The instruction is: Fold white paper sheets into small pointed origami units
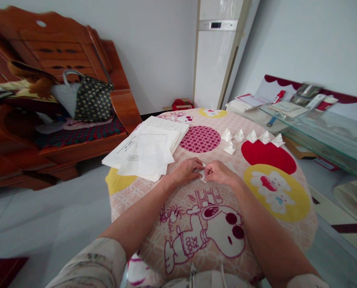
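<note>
Both hands meet over the middle of a round table with a patterned cloth (178, 204). Between them is a small white piece of folded paper (203, 174), mostly covered by my fingers. My left hand (187, 171) pinches its left side. My right hand (221, 172) is closed on its right side, the fingertips pressed together. Beyond my right hand, several small folded paper shapes (252, 136) stand in a row, with another folded piece (229, 148) just in front of the row's left end. To the left of my left hand lies a loose stack of printed paper sheets (154, 148).
Right of the table is a glass-topped stand (325, 124) with a pile of papers (246, 102) and metal containers (306, 94). A wooden bench (76, 52) with a dark patterned bag (93, 98) stands at the left. A tall white air conditioner (214, 60) is behind.
</note>
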### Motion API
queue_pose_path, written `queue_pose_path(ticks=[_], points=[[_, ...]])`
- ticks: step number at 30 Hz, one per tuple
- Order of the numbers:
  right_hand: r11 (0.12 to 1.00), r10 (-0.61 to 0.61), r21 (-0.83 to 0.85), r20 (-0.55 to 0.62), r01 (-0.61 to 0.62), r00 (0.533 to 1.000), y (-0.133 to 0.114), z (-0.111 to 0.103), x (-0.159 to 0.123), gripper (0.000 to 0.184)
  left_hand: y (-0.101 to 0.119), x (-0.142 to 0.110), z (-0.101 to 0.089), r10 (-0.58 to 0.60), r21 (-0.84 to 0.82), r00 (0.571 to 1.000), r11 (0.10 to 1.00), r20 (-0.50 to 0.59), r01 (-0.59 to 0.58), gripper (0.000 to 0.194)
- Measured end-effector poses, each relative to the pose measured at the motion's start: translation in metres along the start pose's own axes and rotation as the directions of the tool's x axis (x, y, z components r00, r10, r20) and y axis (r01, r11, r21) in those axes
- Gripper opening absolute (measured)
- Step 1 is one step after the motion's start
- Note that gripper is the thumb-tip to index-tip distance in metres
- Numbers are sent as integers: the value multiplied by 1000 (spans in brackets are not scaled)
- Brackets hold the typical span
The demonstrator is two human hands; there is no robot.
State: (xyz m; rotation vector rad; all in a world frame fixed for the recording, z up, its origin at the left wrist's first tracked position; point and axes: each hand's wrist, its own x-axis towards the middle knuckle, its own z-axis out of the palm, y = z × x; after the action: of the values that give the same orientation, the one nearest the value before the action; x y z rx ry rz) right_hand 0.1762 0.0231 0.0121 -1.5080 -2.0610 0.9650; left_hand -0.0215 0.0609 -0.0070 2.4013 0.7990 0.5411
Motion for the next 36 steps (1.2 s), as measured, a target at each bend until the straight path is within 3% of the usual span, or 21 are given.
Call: queue_pose_path(ticks=[6, 12, 15, 20, 24, 30, 36], points=[[997, 53, -49, -65, -56, 997, 6, -7, -2, 14, 0, 0, 1, -27, 26, 1000, 999, -5, 27, 33], [975, 126, -144, -256, -167, 958, 17, -16, 0, 17, -1, -1, 2, -27, 37, 1000, 999, -5, 27, 33], [974, 47, -198, -307, -112, 951, 16, -17, -3, 18, -4, -1, -1, 5, 20, 1000, 1000, -2, -5, 31], [984, -156, -100, -116, 145, 981, 4, -5, -8, 27, -13, 1, -6, 120, -30, 993, 992, 22, -119, 28], [961, -201, -192, -6, 196, 980, -3, 7, -7, 41, -19, 3, -6, 146, -28, 989, 989, 27, -146, 29], [862, -252, -436, 76, 260, 965, -5, 12, -5, 37, -19, 3, -6, 158, -9, 986, 987, 45, -158, 39], [832, -282, -454, 149, 319, 948, -5, 5, -12, 36, -21, 3, -5, 160, -3, 987, 987, 25, -159, 45]])
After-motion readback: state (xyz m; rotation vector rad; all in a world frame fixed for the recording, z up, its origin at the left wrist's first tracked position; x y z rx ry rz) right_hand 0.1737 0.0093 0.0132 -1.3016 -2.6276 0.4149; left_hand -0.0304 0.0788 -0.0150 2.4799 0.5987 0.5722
